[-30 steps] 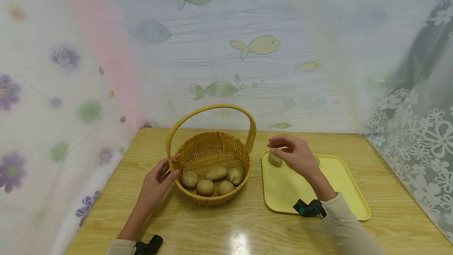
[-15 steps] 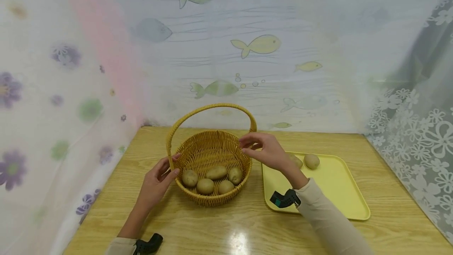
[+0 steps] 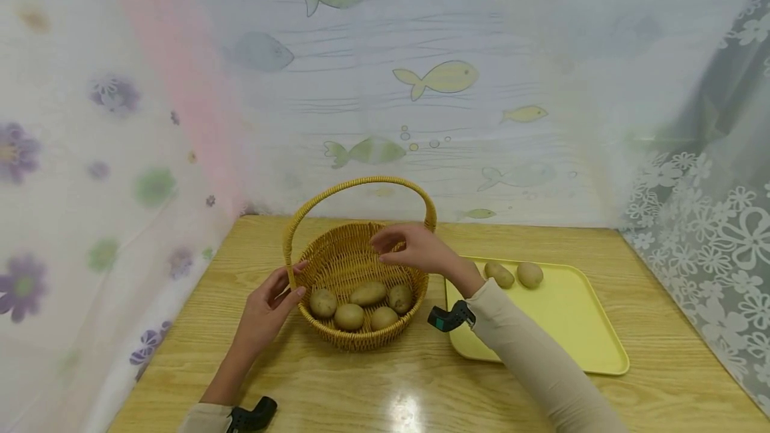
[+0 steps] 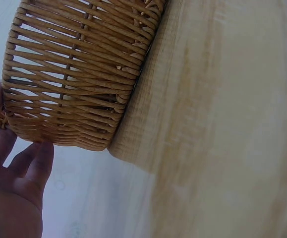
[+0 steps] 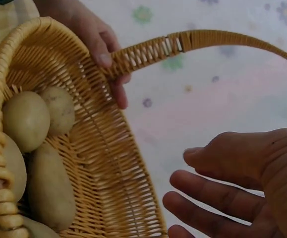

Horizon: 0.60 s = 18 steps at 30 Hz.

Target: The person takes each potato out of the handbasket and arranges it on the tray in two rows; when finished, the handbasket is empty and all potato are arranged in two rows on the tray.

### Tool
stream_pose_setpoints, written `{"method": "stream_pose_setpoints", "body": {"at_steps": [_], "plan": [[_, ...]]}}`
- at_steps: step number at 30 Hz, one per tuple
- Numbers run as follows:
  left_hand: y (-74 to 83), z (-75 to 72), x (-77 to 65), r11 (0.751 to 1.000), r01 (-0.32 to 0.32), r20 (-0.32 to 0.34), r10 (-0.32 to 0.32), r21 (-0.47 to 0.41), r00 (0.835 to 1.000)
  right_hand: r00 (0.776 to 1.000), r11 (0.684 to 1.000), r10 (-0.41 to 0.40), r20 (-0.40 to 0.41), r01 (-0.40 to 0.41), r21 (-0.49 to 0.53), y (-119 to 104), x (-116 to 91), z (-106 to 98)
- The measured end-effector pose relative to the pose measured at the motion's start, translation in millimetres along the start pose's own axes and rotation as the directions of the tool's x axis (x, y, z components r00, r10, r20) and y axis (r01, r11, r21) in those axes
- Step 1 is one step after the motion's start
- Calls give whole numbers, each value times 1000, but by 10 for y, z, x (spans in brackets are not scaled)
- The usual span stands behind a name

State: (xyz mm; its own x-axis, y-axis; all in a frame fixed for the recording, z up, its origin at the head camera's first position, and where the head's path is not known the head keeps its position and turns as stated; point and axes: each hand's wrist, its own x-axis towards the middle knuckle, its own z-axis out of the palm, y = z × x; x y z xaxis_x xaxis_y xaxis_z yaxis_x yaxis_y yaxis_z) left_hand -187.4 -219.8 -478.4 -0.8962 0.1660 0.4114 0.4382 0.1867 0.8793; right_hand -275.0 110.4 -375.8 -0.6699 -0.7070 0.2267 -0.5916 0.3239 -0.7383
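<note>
My left hand (image 3: 267, 306) grips the wicker basket (image 3: 361, 341) at its left side, where the tall handle (image 3: 367, 180) meets the rim. In the left wrist view its fingers (image 4: 40, 163) lie against the woven wall. Several potatoes (image 3: 368, 293) lie in the near half of the basket. My right hand (image 3: 412, 248) hovers over the basket's back right part, above the potatoes. In the right wrist view that hand (image 5: 232, 188) has its thumb apart from loosely bent fingers, with nothing between them.
A yellow tray (image 3: 553, 326) lies right of the basket on the wooden table (image 3: 337, 393). Two potatoes, one knobbly (image 3: 499, 274) and one round (image 3: 530, 274), show near its back edge. My right forearm covers the tray's left part. A fish-printed curtain (image 3: 385, 85) hangs behind the table.
My right hand has moved left from above the tray to over the basket. A potato seen beside it at the tray's left edge is now out of sight. My left hand has stayed put.
</note>
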Motion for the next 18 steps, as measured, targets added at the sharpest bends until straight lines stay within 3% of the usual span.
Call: {"method": "stream_pose_setpoints", "body": {"at_steps": [5, 11, 18], "plan": [[7, 4, 5, 1000, -5, -3, 5, 4, 1000, 988, 1000, 13, 152, -13, 2, 27, 177, 41], [13, 11, 5, 1000, -15, -6, 16, 6, 1000, 948, 997, 38, 317, -57, 52, 73, 328, 122], [1, 3, -4, 1000, -11, -5, 11, 10, 1000, 900, 987, 88, 427, -135, 81, 125, 495, 214]]}}
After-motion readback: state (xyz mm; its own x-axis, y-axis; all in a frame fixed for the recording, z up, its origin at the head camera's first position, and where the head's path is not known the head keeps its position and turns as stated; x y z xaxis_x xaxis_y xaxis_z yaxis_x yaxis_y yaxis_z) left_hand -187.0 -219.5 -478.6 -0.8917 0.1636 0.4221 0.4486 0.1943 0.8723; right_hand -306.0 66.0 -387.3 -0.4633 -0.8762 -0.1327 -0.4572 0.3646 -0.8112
